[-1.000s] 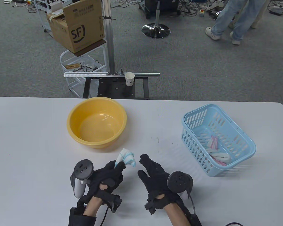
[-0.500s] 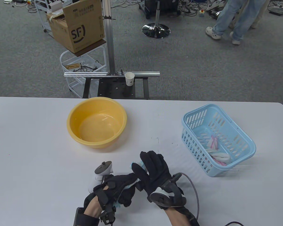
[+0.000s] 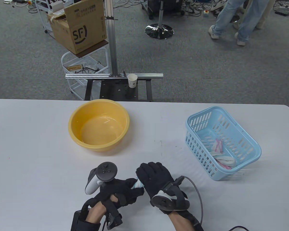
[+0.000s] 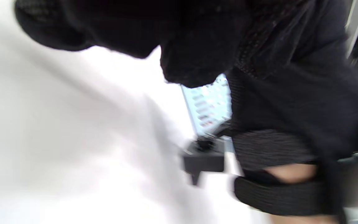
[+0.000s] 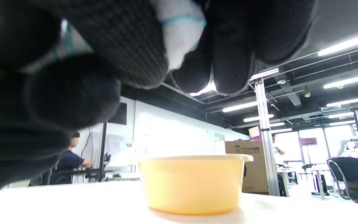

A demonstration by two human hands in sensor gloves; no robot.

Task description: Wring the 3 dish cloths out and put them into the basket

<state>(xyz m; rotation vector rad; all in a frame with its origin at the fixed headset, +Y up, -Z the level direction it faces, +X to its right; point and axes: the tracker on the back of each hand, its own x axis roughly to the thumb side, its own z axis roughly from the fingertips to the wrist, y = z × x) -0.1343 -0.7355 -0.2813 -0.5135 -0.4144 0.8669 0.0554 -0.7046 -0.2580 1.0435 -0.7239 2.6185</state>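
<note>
Near the table point(image 3: 26, 149) edge, both hands grip the cloth point(image 3: 137, 184).

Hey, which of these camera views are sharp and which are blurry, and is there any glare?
Table view: sharp and evenly lit, both hands on the dish cloth, the basket casting a soft shadow. Left wrist view: heavy motion blur, the table washed out white, the left hand a dark smear. Right wrist view: the yellow basin is fairly clear, the right hand's fingers soft, ceiling lights glaring.
</note>
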